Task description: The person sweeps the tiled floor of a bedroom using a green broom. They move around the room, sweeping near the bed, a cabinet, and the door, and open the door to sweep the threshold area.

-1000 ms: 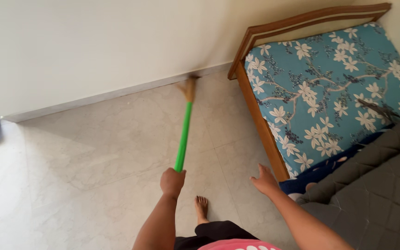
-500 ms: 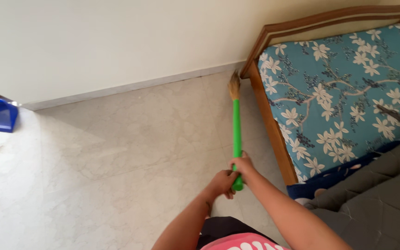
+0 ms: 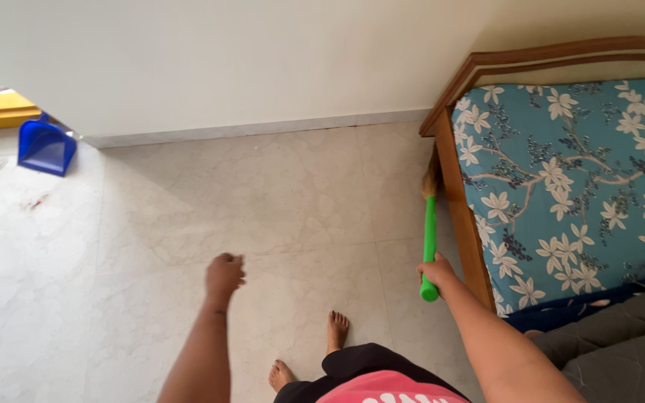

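While a blue plastic dustpan (image 3: 46,147) leans at the foot of the cream wall (image 3: 225,60) far left, the left hand (image 3: 224,273) hangs loosely curled and empty above the pale marble-tiled floor (image 3: 188,216). Farther right, the right hand (image 3: 436,269) grips the green-handled straw broom (image 3: 429,242) near its lower end, bristles touching the wooden bed frame (image 3: 457,186) beside the blue floral mattress (image 3: 576,179).

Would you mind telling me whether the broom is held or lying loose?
Held: the right hand grips the green broom near its end, beside the bed.
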